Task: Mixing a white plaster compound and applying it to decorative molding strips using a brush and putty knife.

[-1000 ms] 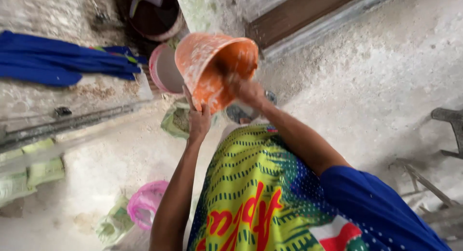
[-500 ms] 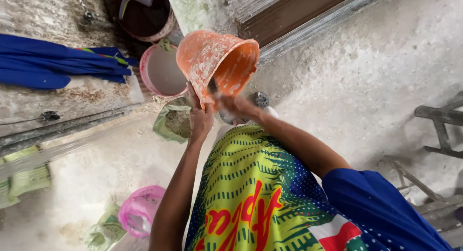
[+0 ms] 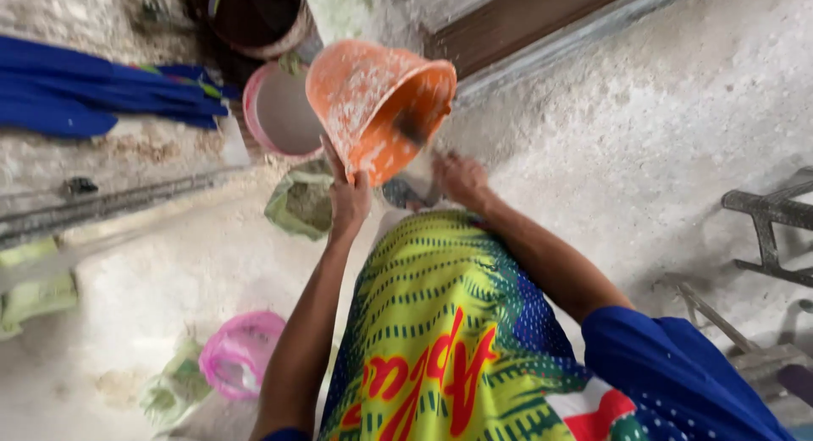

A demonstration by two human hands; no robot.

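Orange plastic bucket [image 3: 378,102], dusted white, upper centre of frame: tipped on its side, mouth to the right, raised above the floor [image 3: 644,144]. Left hand [image 3: 349,199] grips its lower rim from beneath, bearing the tilt. Right hand [image 3: 461,180] just right of the mouth, loosely curled, grasping nothing visible. Pink-rimmed basin [image 3: 281,110] stands behind; small pink tub [image 3: 239,353] lower left.

Pink-rimmed bucket [image 3: 279,115]; blue cloth [image 3: 93,89]; small pink bowl [image 3: 239,354]; green sack [image 3: 301,205]; metal frame [image 3: 766,229].
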